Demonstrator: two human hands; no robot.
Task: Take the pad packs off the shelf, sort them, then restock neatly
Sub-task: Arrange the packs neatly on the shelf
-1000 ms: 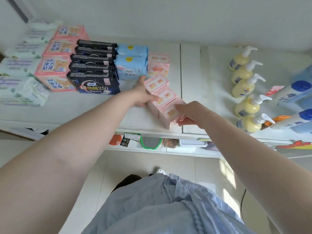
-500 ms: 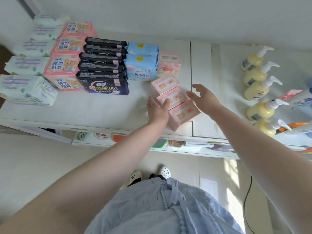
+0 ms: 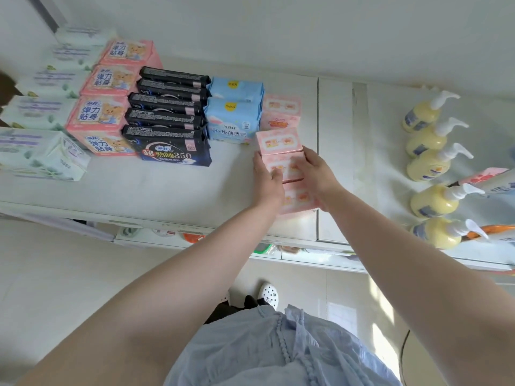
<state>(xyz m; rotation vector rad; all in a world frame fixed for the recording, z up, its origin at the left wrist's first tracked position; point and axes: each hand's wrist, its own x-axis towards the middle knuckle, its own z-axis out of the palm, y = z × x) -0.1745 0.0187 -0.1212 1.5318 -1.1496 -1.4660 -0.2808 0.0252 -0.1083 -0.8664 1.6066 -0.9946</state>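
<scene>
Shelf point(image 3: 156, 196) carries the pad packs in rows that run from the front edge back to the wall. Your work item is the row of small pink packs point(image 3: 279, 140), at the right end of the pad stock, just beside the light blue packs point(image 3: 234, 118). The row's long axis runs front to back. Each pack lies with its printed face up and its long side across the row. The three front packs touch one another; two more packs stand behind them at the wall end.

Your left hand point(image 3: 266, 181) lies against the left side of the middle pack point(image 3: 284, 166), with the thumb curled over the top face. Your right hand point(image 3: 315, 174) lies against the right side of the same pack, with its fingers curved over the top. Both hands clamp this pack between them. The right palm and wrist also cover part of the front pack point(image 3: 296, 200), which sits nearest the shelf edge.

To the left stand black packs point(image 3: 167, 118), pink bear-print packs point(image 3: 108, 107) and pale green packs point(image 3: 41, 151), each in its own row. Yellow pump bottles point(image 3: 426, 162) stand in a row well to the right.
</scene>
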